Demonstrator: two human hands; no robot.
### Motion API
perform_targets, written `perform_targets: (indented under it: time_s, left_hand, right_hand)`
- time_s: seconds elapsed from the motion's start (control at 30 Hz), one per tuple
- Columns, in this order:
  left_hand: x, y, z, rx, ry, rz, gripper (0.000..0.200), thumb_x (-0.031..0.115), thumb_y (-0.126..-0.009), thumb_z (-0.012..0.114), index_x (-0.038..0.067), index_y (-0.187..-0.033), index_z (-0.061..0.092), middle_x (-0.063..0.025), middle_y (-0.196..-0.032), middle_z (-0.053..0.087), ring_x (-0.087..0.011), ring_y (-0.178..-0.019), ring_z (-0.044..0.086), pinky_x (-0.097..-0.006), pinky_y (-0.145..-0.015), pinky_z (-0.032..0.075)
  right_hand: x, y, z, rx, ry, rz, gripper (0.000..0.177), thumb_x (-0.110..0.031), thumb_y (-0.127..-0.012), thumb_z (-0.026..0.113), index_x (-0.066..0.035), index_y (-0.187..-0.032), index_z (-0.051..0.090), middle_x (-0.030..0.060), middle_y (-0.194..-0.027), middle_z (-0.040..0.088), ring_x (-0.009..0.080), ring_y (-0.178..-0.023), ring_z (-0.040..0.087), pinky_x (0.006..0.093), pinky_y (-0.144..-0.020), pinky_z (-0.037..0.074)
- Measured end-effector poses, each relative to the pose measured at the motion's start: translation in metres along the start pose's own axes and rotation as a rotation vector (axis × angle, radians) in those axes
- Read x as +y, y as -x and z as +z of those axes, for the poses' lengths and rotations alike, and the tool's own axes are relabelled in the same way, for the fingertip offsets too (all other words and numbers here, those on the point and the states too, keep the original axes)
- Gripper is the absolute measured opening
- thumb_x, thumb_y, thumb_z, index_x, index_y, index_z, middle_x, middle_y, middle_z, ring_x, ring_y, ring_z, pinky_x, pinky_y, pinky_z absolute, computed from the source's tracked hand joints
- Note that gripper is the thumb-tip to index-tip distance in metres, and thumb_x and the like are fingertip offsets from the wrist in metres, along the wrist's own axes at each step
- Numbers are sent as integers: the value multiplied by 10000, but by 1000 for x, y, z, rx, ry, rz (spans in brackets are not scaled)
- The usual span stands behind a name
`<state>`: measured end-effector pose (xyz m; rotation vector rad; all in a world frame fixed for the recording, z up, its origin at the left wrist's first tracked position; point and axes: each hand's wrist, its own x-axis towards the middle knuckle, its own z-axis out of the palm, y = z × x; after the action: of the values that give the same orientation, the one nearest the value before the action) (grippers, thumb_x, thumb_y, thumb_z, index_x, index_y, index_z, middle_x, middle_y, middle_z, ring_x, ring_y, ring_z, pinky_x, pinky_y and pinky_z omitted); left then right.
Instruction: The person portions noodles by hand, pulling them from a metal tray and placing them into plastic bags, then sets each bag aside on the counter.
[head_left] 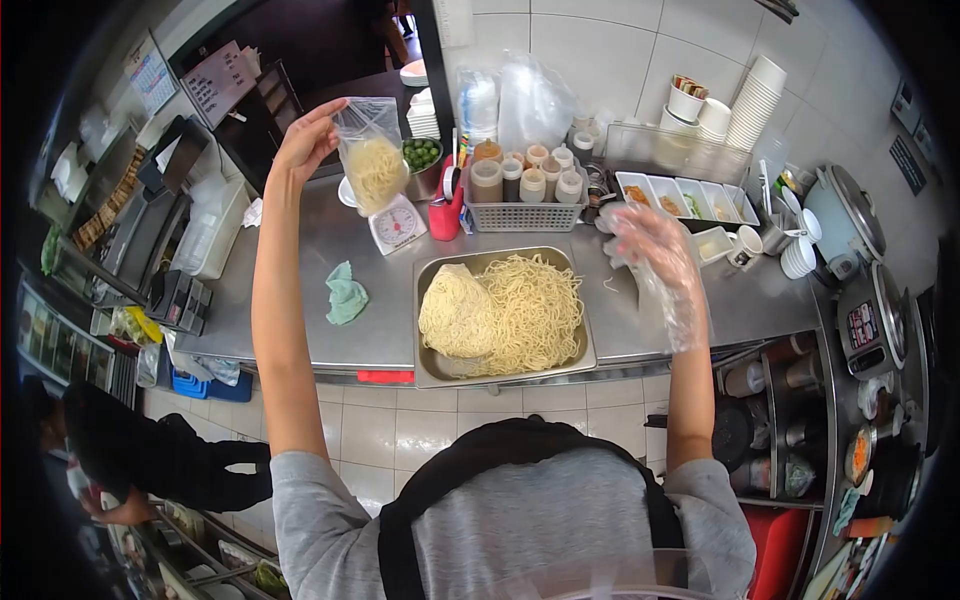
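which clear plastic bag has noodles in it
The bag held up in the left hand: it shows noodles inside, while the clear bags by the wall show none.

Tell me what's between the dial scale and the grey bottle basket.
A red container stands between the dial scale and the grey bottle basket; the head view shows it.

Just the one head cam — looking forward and pretty steeply down, past the grey T-shirt (540, 510) at the bottom edge. Super wide, basically fisheye, with black rounded corners. Centred roughly on the noodle tray (588, 335), with the tiled wall (620, 60) up top. Mounted fairly near the steel counter (632, 325), but far enough back to squeeze in a co-worker (150, 435) at far left and a rice cooker (862, 325) at far right.
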<state>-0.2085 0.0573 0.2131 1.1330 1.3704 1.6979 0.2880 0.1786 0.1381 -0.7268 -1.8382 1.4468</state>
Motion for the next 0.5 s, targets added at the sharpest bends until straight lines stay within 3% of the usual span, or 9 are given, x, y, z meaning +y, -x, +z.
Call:
perform_targets:
  time_s: [0.13,0.23,0.3,0.37,0.5]
  left_hand:
    - [-37,-47,-16,161,-442,61,459,-32,-772,561,-5,-1230,567,-31,-833,631,-50,-562,511,-193,-533,460]
    - [-85,-68,-22,197,-797,60,519,-28,-712,592,67,-1222,600,-89,-777,655,-92,-557,582,-249,-544,488]
    - [-113,-68,-18,198,-836,92,549,-22,-702,599,101,-1236,596,-106,-777,675,-107,-580,618,-263,-580,508]
    - [-133,-66,-6,218,-745,114,530,-25,-720,591,82,-1240,583,-114,-979,684,-125,-624,644,-278,-634,541]
    - [-154,-55,10,58,-714,146,454,51,-776,602,96,-1227,592,-172,-1306,499,-207,-734,675,-301,-693,545]
  right_hand:
    - [28,23,-11,88,-62,31,323,-198,-848,667,14,-1090,631,45,-924,660,90,-696,575,233,-606,451]
    - [40,35,-15,158,-90,7,288,-156,-858,648,12,-1092,630,52,-910,670,93,-688,576,224,-589,436]
    - [45,41,-18,163,-111,-37,270,-145,-868,633,10,-1089,631,57,-917,675,91,-686,572,224,-590,434]
    - [45,44,-20,163,-115,-41,267,-139,-876,619,12,-1096,628,66,-948,675,98,-708,579,225,-603,442]
    - [33,44,-8,89,-131,-32,340,-155,-888,606,-3,-1190,580,99,-1107,632,135,-855,606,249,-706,481]
